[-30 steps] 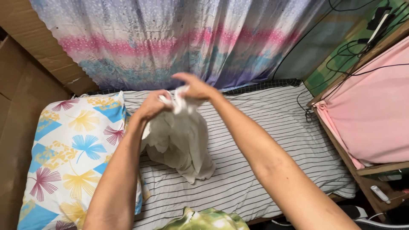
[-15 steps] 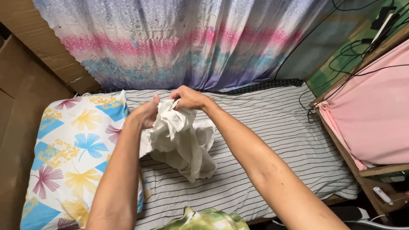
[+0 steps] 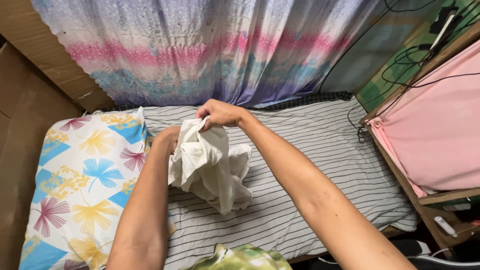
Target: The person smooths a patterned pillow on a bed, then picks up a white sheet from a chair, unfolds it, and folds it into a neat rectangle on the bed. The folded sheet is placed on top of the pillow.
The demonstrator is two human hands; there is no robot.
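Right hand [image 3: 220, 114] pinched tight on the top edge of a crumpled white cloth [image 3: 210, 167], lifting it above the striped bed [image 3: 320, 165]; left hand [image 3: 169, 140] mostly buried behind the cloth's folds, grip there impossible to tell; lower cloth end resting on the bed, beside the floral pillow [image 3: 85, 185]

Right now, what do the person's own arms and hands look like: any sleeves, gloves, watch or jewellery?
Both arms are bare from the bottom of the picture to the hands; no sleeve reaches into view. The left hand is mostly hidden, so nothing can be said of its fingers. The right hand wears no glove, and no ring, watch or band shows on it or its wrist. Neither forearm carries a strap or cable.
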